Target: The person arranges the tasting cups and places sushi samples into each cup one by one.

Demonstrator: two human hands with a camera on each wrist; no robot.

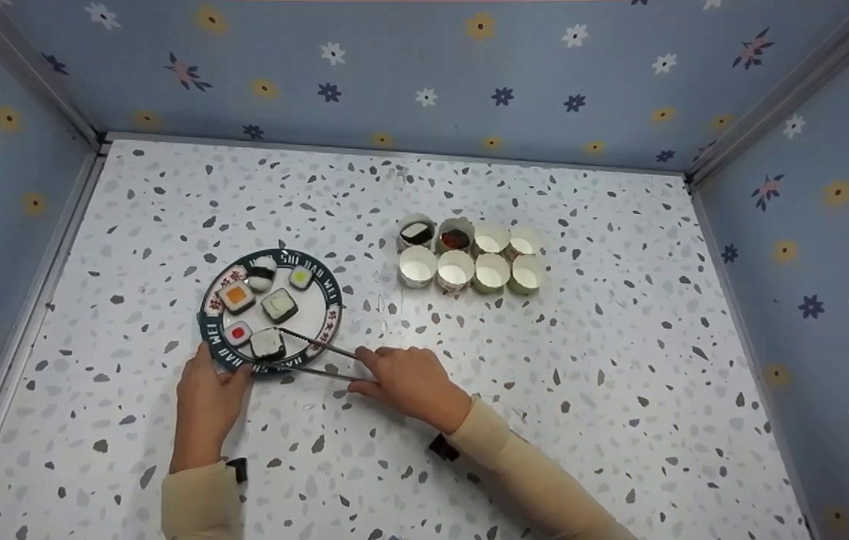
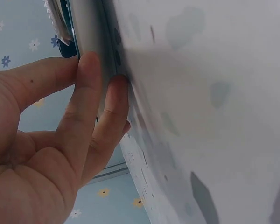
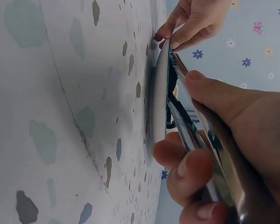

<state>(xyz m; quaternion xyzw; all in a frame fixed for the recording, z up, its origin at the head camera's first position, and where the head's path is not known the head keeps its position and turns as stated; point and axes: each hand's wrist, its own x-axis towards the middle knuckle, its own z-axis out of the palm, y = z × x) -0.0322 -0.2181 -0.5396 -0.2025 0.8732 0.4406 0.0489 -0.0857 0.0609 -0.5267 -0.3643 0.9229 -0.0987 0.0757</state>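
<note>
A round plate (image 1: pixel 331 289) with a dark green lettered rim lies on the table at the left, bearing several toy sushi pieces. My left hand (image 1: pixel 207 397) pinches its near-left rim, thumb on the edge and fingers against the underside, as the left wrist view shows. My right hand (image 1: pixel 413 382) grips metal tongs (image 1: pixel 325 347), whose arms are spread either side of a white-topped sushi roll (image 1: pixel 268 343) at the plate's near side. Whether the tips press on that roll I cannot tell. Around it sit a red-centred piece (image 1: pixel 238 333), an orange-topped one (image 1: pixel 236 297) and a pale green-centred roll (image 1: pixel 279 305).
Right of the plate, small paper cups (image 1: pixel 492 271) stand in two rows. The far-left cup holds a black-and-white sushi piece (image 1: pixel 417 233); its neighbour holds a red-and-dark piece (image 1: pixel 455 239). Flowered blue panels (image 1: pixel 424 67) wall the table at the back and sides.
</note>
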